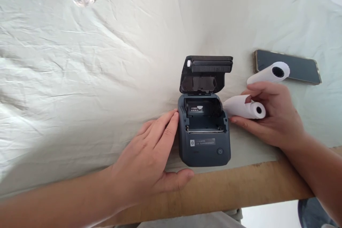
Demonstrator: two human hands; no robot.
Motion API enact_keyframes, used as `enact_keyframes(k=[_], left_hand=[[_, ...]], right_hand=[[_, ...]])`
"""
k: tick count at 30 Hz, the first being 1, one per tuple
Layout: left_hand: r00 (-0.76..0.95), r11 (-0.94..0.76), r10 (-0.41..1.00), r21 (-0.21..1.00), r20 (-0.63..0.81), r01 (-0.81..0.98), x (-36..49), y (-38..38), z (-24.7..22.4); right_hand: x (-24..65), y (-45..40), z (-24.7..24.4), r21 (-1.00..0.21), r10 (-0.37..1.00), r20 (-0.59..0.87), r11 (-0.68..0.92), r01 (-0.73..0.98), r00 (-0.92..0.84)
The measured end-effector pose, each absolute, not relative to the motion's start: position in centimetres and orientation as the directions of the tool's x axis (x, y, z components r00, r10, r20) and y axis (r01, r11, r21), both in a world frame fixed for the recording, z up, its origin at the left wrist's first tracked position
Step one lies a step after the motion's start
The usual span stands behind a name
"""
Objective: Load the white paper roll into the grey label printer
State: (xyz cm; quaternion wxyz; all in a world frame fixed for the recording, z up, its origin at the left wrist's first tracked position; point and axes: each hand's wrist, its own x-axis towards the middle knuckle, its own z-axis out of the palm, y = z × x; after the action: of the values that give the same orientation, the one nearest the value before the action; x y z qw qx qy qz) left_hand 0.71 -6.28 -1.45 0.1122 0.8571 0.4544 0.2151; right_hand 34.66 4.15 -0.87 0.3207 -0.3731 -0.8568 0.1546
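So the little printer (205, 149) sits on the counter (107, 42), lid (201, 83) flipped up, bay exposed. Left hand (145, 155) is at its 9 o'clock, fingers nearly together, thumb spread, probably steadying it. Right hand (280, 123) has thumb and fingers pinching a paper roll (240, 107) at 3 o'clock, maybe so it won't unwind. Spare roll (265, 75) at 2 o'clock, by the phone (296, 65).

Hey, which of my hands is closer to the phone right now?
Your right. The right hand is just on the near side of the phone, gripping a paper roll; the left hand is farther off, at the printer's left side.
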Motion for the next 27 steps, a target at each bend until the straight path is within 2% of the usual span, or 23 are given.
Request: enact_keyframes(k=[4,9,14,19,27], left_hand=[[0.492,-0.551,0.834,0.399,0.250,0.733,0.63,-6.38,-1.40],[0.484,-0.547,0.837,0.404,0.255,0.733,0.62,-6.42,-1.52],[0.490,-0.547,0.837,0.408,0.244,0.731,0.67,-6.40,-1.51],[0.487,-0.554,0.832,0.406,0.264,0.727,0.59,-6.34,-1.57],[0.493,-0.543,0.839,0.422,0.230,0.726,0.70,-6.35,-1.58]], right_hand=[[34.59,4.37,-1.18,-0.527,0.705,0.474,0.707,0.472,-0.527],[34.89,4.52,-1.18,-0.504,0.750,0.429,0.662,0.556,-0.504],[34.64,4.41,-1.16,-0.565,0.728,0.432,0.678,0.470,-0.532],[34.67,4.57,-0.57,-0.489,0.738,0.420,0.675,0.553,-0.529],[34.88,4.57,-0.75,-0.431,0.714,0.424,0.700,0.569,-0.557]])
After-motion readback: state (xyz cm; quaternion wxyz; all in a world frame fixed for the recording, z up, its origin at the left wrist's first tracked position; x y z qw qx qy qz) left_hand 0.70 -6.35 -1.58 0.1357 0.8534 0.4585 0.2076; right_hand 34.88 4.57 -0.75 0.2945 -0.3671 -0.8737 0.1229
